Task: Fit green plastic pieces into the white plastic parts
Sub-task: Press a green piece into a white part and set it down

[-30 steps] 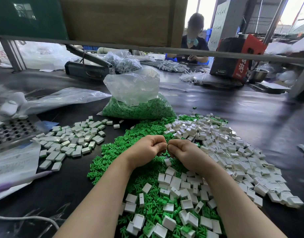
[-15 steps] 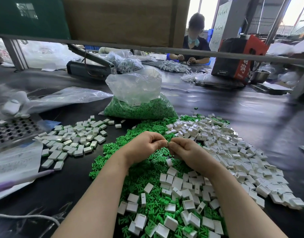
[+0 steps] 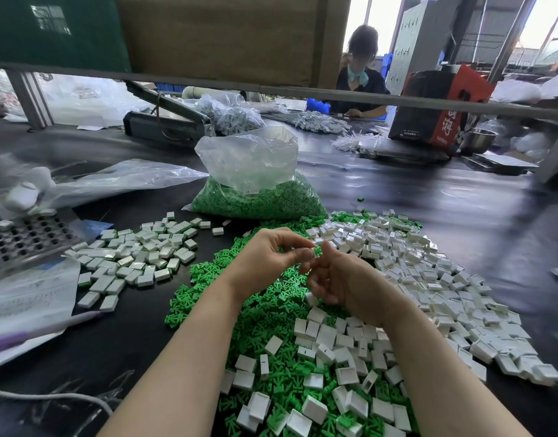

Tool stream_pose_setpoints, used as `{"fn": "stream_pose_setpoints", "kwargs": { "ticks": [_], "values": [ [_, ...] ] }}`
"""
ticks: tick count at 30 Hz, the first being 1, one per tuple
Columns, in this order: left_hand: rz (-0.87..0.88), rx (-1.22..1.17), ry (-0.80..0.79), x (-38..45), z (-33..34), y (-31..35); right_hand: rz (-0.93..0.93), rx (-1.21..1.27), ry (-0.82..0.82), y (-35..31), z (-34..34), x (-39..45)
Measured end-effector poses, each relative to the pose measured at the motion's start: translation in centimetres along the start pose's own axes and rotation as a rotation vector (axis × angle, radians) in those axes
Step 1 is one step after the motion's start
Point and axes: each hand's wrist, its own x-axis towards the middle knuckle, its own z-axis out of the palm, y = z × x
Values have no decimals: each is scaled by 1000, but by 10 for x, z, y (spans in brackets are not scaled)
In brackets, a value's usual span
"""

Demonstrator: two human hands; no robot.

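Observation:
My left hand [image 3: 268, 257] pinches a small white part with a green piece [image 3: 315, 250] in it between thumb and forefinger, above the pile. My right hand [image 3: 347, 282] is right beside it. Its forefinger points up next to the part, and its other fingers hang loosely curled. Whether they hold anything is unclear. Loose green pieces [image 3: 258, 313] lie heaped under both hands. Empty white parts [image 3: 429, 279] spread to the right and toward me. A separate group of white parts with green showing [image 3: 139, 253] lies on the left.
A clear bag of green pieces [image 3: 255, 197] stands behind the heap. On the left are a perforated metal tray [image 3: 28, 238], printed papers [image 3: 28, 294] and a grey cable [image 3: 50, 397]. A person [image 3: 359, 80] works across the black table [image 3: 429, 203], near a red box [image 3: 438, 105].
My hands were pressed together fingertip to fingertip. They have come apart: the left keeps the white part, and the right has opened and dropped slightly.

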Motion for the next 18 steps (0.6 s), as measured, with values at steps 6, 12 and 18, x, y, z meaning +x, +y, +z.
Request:
{"fn": "stream_pose_setpoints", "kwargs": {
  "ticks": [6,12,18],
  "values": [
    [-5,-44,13,0,7,4,-52,183,26,2,7,2],
    [11,-42,49,1,10,7,-64,280,35,2,8,2],
    [38,-31,28,-1,9,11,-62,275,-6,2,5,-1]
  ]
}}
